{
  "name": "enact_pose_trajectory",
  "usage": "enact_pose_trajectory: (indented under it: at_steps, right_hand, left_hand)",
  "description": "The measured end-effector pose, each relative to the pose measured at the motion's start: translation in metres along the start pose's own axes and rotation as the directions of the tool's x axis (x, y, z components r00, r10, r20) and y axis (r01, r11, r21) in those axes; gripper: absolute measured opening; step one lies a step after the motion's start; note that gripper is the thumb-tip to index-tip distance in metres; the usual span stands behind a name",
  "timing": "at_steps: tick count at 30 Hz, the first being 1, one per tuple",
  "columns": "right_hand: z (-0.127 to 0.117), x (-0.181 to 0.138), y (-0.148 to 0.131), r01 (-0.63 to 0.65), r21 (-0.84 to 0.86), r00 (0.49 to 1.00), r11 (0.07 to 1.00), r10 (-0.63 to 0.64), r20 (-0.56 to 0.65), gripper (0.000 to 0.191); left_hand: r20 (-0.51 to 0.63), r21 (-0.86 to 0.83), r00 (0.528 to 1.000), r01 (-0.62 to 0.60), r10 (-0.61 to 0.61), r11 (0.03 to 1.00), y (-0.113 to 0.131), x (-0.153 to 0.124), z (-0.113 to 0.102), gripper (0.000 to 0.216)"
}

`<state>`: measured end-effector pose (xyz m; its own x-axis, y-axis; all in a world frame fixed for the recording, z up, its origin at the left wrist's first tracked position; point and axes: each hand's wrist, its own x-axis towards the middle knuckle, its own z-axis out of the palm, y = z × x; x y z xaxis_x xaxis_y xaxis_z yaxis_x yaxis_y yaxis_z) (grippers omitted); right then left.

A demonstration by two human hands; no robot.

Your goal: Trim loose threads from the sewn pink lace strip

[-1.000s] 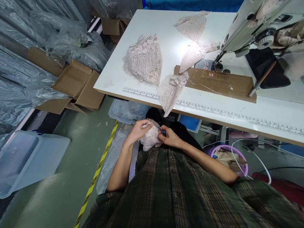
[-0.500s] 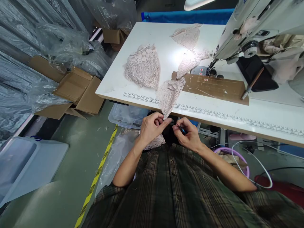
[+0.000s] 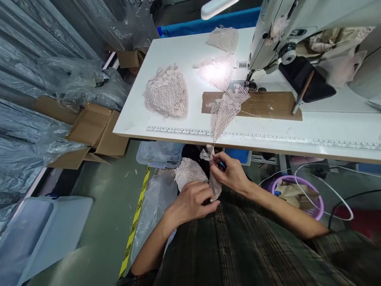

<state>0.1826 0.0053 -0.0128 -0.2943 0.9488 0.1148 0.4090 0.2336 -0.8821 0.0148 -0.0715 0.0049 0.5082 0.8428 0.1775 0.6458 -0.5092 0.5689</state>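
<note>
The lace strip (image 3: pixel 214 174) runs nearly straight up and down between my two hands — its long axis climbs from my lap toward the bench (image 3: pixel 297 131) edge, where it joins the lace piece (image 3: pixel 226 109) draped over the front. My right hand (image 3: pixel 230 174) sits at the upper end, fingers pinched together on the strip along with a small blue-handled tool (image 3: pixel 222 164); I cannot tell what kind of tool it is. My left hand (image 3: pixel 192 202) lies lower and toward me, its grip closed on the bottom end of the same strip, with a bunched lace cup (image 3: pixel 189 177) just beside it on my lap. So the right hand is the nearer one to the bench edge and the hanging piece.

On the bench, a cardboard sheet (image 3: pixel 268 104) lies flat before the sewing machine (image 3: pixel 297 24), a lace pile (image 3: pixel 167 91) sits well to the left, and a printed ruler (image 3: pixel 178 130) follows the front edge. Below — cardboard boxes (image 3: pixel 95 131), plastic bags, a clear bin (image 3: pixel 159 153), a purple basin (image 3: pixel 300 190) and yellow floor tape (image 3: pixel 135 218).
</note>
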Motion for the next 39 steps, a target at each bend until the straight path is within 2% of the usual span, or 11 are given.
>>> enact_pose_trajectory:
  at_steps: [3,5,7,9,12,17,20,24,30,35,39]
  right_hand:
    - [0.0,-0.004,-0.006,0.074,0.129,0.985,0.989,-0.093,0.145,0.004]
    - [0.0,-0.009,-0.011,0.136,0.233,0.946,0.963,-0.197,0.26,0.005]
    - [0.001,-0.013,-0.015,0.194,0.315,0.89,0.929,-0.302,0.341,0.007]
    - [0.001,-0.016,-0.018,0.233,0.36,0.851,0.904,-0.369,0.375,0.009]
    - [-0.003,-0.015,-0.017,0.211,0.365,0.848,0.907,-0.356,0.393,0.012]
    - [-0.012,-0.006,-0.004,-0.026,0.281,0.898,0.959,-0.101,0.428,0.037]
    - [-0.009,0.001,0.002,-0.155,0.219,0.892,0.963,0.041,0.451,0.058]
    - [0.001,0.01,0.003,-0.142,0.185,0.872,0.972,0.034,0.489,0.057]
    - [0.01,0.014,0.003,-0.089,0.155,0.91,0.984,0.017,0.414,0.052]
    - [0.013,0.009,0.004,-0.134,0.168,0.885,0.977,0.042,0.463,0.052]
    - [0.019,0.01,0.001,-0.068,0.144,0.893,0.987,-0.004,0.451,0.048]
  left_hand:
    - [-0.277,-0.274,0.934,0.15,-0.228,0.95,-0.025,0.008,-0.013,0.027]
    - [-0.308,-0.519,0.871,0.184,-0.384,0.835,-0.041,0.015,-0.016,0.042]
    - [-0.146,-0.766,0.893,0.169,-0.425,0.62,-0.051,0.022,-0.011,0.054]
    - [0.047,-0.91,0.939,0.181,-0.341,0.373,-0.053,0.025,-0.004,0.059]
    - [0.161,-0.948,0.936,0.235,-0.314,0.215,-0.048,0.025,0.003,0.044]
    - [0.081,-0.885,0.802,0.331,-0.592,0.328,-0.045,0.017,-0.003,0.035]
    - [0.108,-0.843,0.747,0.419,-0.656,0.339,-0.042,0.014,-0.008,0.04]
    - [0.137,-0.835,0.741,0.444,-0.658,0.326,-0.037,0.015,-0.012,0.035]
    - [0.081,-0.845,0.73,0.411,-0.679,0.341,-0.038,0.016,-0.011,0.034]
    - [0.06,-0.852,0.717,0.399,-0.695,0.338,-0.039,0.015,-0.011,0.031]
    - [0.072,-0.853,0.717,0.405,-0.693,0.33,-0.039,0.016,-0.012,0.032]
